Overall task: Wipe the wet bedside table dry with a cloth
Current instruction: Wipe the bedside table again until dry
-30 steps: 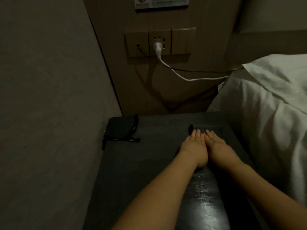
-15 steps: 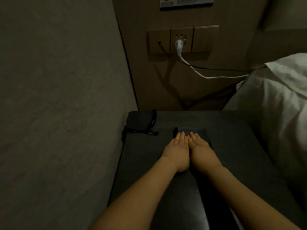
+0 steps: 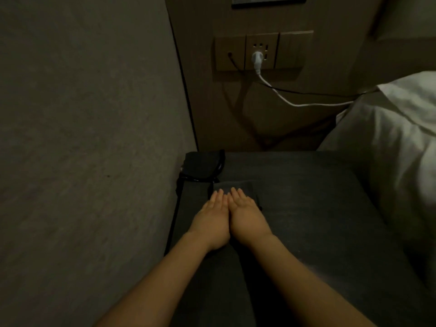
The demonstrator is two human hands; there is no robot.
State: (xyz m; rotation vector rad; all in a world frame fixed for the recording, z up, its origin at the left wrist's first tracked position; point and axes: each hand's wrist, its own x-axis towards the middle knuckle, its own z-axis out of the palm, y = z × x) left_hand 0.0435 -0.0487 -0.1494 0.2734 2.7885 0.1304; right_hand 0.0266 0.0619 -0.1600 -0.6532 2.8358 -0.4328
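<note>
The dark bedside table [image 3: 306, 208] fills the lower middle of the head view. A dark folded cloth [image 3: 236, 185] lies flat on its left half, mostly covered by my hands. My left hand [image 3: 213, 218] and my right hand [image 3: 245, 215] press side by side on the cloth, palms down, fingers straight and together, thumbs touching. Only the cloth's far edge and right corner show beyond my fingertips. In this dim light I see no wet sheen on the table top.
A black pouch [image 3: 203, 166] with a cord sits at the table's back left corner, just beyond the cloth. A grey wall [image 3: 82, 161] borders the left edge. White bedding [image 3: 389, 149] bulges along the right. A socket panel [image 3: 259, 51] with a white cable [image 3: 295, 103] is behind.
Both hands slid the cloth leftward across the table, from its right half to near the pouch. The shiny wet patch seen a second ago at the front no longer shows.
</note>
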